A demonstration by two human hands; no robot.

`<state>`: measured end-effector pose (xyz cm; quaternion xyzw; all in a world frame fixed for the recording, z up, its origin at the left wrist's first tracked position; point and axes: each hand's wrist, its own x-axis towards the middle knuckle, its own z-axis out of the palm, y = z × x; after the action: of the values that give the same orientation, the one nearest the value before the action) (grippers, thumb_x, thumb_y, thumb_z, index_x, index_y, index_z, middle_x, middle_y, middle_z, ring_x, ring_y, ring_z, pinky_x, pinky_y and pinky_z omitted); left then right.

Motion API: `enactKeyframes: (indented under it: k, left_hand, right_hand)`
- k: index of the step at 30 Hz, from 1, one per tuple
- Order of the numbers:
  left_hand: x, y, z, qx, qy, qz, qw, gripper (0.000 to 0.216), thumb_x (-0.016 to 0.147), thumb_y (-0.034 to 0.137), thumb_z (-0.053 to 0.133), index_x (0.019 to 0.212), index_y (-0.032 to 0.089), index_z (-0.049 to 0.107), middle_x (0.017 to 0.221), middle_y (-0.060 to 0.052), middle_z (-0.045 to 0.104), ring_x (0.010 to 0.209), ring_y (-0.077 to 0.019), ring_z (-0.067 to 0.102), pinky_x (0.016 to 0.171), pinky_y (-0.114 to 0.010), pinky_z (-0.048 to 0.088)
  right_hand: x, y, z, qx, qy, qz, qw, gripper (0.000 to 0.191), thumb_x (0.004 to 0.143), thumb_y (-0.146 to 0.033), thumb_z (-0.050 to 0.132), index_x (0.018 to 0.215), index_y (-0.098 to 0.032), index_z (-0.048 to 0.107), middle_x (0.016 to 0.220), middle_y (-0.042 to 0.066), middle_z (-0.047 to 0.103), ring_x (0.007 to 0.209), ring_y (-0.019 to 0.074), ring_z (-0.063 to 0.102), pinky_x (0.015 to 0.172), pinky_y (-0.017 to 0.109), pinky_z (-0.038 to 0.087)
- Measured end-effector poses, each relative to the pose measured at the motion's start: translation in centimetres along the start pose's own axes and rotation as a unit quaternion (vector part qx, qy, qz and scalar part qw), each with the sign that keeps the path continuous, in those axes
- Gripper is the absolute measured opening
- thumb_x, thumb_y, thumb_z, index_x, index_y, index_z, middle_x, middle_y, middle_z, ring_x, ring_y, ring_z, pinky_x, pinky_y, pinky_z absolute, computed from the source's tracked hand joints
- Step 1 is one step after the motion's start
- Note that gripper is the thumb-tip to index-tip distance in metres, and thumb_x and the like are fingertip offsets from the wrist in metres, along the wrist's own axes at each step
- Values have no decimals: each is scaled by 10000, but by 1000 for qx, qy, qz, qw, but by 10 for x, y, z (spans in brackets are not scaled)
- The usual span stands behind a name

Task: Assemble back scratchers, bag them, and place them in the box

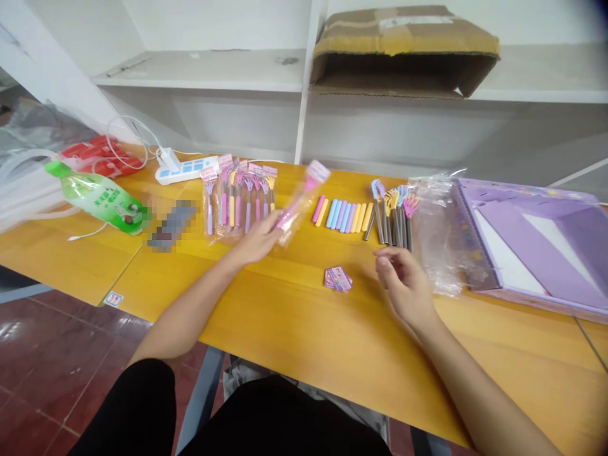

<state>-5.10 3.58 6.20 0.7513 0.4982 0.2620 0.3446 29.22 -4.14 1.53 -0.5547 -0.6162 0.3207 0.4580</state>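
Note:
My left hand [261, 240] is closed around the lower end of a pink back scratcher [300, 206] in a clear sleeve with a printed header, held tilted above the table. To its left lies a group of packaged back scratchers [242, 196] in pink, purple and yellow. My right hand [403, 278] hovers with loosely curled fingers, thumb apart, and nothing visible in it. Just beyond it lie unpackaged back scratchers [396, 215] with metal rods and coloured claw heads. A row of coloured handle grips [344, 215] lies between the hands, and a small pile of printed cards [338, 278] is nearer me.
Clear plastic bags [441, 240] lie beside a purple box [484, 285] at right. On the left are a green-capped bottle [102, 196], a blurred-out object [173, 225], a power strip [187, 170] and red packages [102, 157]. A cardboard box [403, 38] sits on the shelf.

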Motion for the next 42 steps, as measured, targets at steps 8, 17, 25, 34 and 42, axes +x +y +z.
enactKeyframes:
  k: [8,17,25,34,42]
  left_hand:
    - [-26,41,36,-17,-365,94,926,130,924,278,594,1009,226,512,917,8,583,773,-164,537,715,-289,417]
    - [-23,19,49,-274,-434,-24,858,361,949,413,721,1183,219,526,1045,-33,636,727,-127,587,655,-272,444]
    - [-25,18,71,-401,-391,-133,818,719,1019,487,710,1600,186,413,626,87,529,433,-77,435,437,-188,371]
    - [-28,14,64,-399,-424,-144,800,901,1012,369,733,1745,279,218,684,86,493,494,-70,412,470,-184,349]
    - [-23,14,55,-442,-429,-175,768,934,945,336,791,1722,251,279,629,93,532,433,-62,411,432,-173,305]
  right_hand:
    - [-7,-19,18,350,8,135,927,319,926,-454,807,1029,-288,555,715,-81,431,505,73,353,364,160,262]
    - [-7,-16,20,324,21,114,939,424,887,-443,847,1158,-288,560,835,-49,650,569,95,605,440,210,513]
    - [-16,-20,31,323,-76,134,934,495,934,-504,798,1307,-274,568,817,-32,696,626,141,690,532,282,623]
    - [-13,-16,18,262,-106,130,951,342,936,-544,785,1060,-247,671,825,10,681,689,159,662,580,297,585]
    - [0,1,-5,136,40,69,987,336,962,-578,741,938,-244,712,950,34,654,855,173,621,791,320,532]
